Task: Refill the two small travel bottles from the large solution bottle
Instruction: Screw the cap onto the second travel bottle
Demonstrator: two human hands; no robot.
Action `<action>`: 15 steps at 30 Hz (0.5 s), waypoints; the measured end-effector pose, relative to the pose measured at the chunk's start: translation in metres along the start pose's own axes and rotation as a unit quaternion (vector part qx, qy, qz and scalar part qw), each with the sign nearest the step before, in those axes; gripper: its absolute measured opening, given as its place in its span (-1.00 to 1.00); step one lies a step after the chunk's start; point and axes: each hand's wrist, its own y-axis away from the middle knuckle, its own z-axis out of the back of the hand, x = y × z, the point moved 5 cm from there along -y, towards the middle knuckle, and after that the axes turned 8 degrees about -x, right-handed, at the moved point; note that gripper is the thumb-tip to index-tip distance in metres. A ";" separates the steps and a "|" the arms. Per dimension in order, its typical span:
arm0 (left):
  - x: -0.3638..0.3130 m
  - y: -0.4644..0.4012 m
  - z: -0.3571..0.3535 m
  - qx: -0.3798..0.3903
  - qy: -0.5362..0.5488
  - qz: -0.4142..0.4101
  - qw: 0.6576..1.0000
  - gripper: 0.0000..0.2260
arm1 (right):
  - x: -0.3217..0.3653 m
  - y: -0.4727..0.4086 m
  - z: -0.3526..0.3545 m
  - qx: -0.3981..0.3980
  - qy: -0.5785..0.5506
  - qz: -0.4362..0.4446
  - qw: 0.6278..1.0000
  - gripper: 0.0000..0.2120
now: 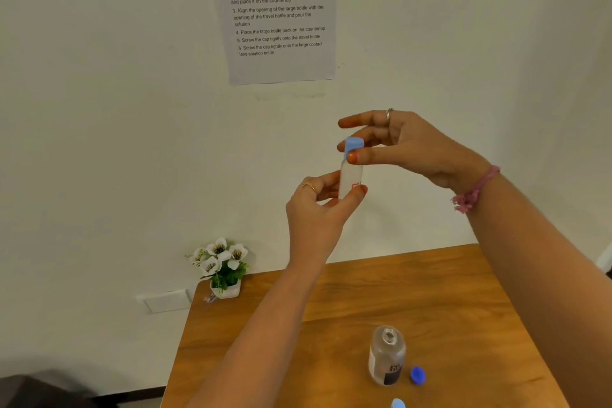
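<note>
Both hands are raised in front of the white wall (99, 109), above the far edge of the wooden table (447, 291). The left hand (318, 205) grips the lower body of a small travel bottle (350, 175), thumb on the near side and fingers wrapped behind; the bottle stands nearly upright, its translucent body showing a small red mark near the thumb. At twelve o'clock from that hand, the right hand (404, 142) pinches the bottle's light blue cap (353, 144) between thumb and forefinger, the other fingers spread loosely above (a ring sits on one of them, and a pink thread band circles the wrist). Whether the cap is fully seated on the bottle or partly unscrewed cannot be told.

Down on the table, at about five o'clock from the held bottle, the large solution bottle (386, 354) stands upright with its mouth open, clear with a dark label. Its dark blue cap (417, 375) lies just beside it at three o'clock, apart from it. At six o'clock from the large bottle, at the very bottom edge of the view, another light blue top (397, 403) pokes in; only its tip shows, so what it sits on cannot be told.

At the table's far left corner, around nine o'clock from the large bottle and well apart, sits a small white pot of white flowers (222, 262). A printed instruction sheet (278, 13) hangs on the wall at twelve o'clock.
</note>
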 end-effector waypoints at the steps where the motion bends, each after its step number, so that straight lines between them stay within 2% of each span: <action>1: 0.000 0.000 0.000 0.000 0.000 -0.002 1.000 -0.70 | -0.002 0.000 0.000 -0.020 -0.004 0.007 1.000 -0.53; 3: 0.001 0.001 -0.002 0.002 0.004 -0.001 1.000 -0.71 | -0.005 -0.003 -0.002 -0.053 0.016 0.006 0.998 -0.49; 6: 0.001 0.002 -0.003 0.003 0.010 0.001 1.000 -0.72 | -0.007 0.000 -0.004 0.005 -0.007 -0.020 1.000 -0.35; 8: 0.001 0.003 -0.003 0.004 0.012 0.001 1.000 -0.71 | -0.006 0.005 -0.001 0.023 -0.053 -0.012 0.998 -0.42; 11: 0.001 0.003 -0.004 0.003 0.012 0.003 1.000 -0.70 | -0.010 0.005 0.002 -0.047 -0.058 0.003 0.997 -0.53; 13: 0.001 0.004 -0.005 0.003 0.009 -0.001 1.000 -0.70 | -0.013 0.004 -0.003 -0.058 -0.032 -0.002 0.998 -0.49; 15: 0.002 0.005 -0.006 0.002 0.004 -0.005 1.000 -0.69 | -0.014 0.007 -0.006 -0.008 -0.041 -0.009 0.999 -0.41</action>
